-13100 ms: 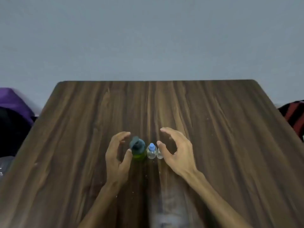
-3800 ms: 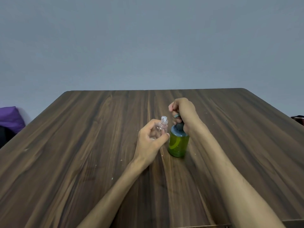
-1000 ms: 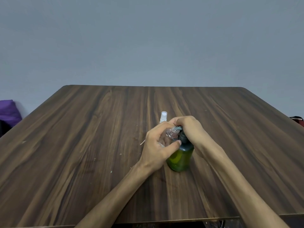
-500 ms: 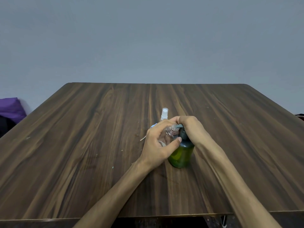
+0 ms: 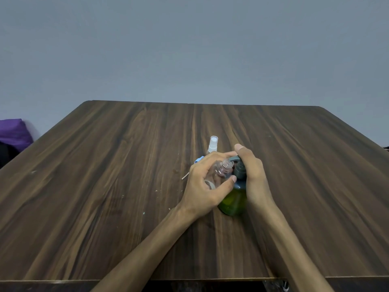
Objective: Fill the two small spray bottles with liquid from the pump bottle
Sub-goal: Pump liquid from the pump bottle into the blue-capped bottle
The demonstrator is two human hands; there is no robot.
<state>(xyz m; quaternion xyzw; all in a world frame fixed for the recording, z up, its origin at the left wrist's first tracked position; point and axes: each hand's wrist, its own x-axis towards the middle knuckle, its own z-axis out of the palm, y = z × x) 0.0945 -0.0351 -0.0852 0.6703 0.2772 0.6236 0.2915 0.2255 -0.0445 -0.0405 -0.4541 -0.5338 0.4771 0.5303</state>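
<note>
Near the middle of the frame, the left hand (image 5: 205, 186) curls its fingers and thumb round a small clear spray bottle (image 5: 221, 172) with its top off — tilted, its open neck right under the pump's spout. The right hand (image 5: 252, 175) wraps round the head of the green pump bottle (image 5: 233, 202), which stands on the brown table (image 5: 105, 186). Just behind them stands a second small spray bottle (image 5: 212, 144) with a white sprayer. A bit of something blue (image 5: 199, 159) peeks out beside the left hand.

The pump bottle (image 5: 233, 202) stands on the table (image 5: 105, 186), right of centre. The open spray bottle (image 5: 221, 170) sits in the left hand (image 5: 207, 186), touching the pump bottle's left side. The right hand (image 5: 251, 175) rests on the pump head. The second spray bottle (image 5: 212, 144) stands just beyond, on the far side.
</note>
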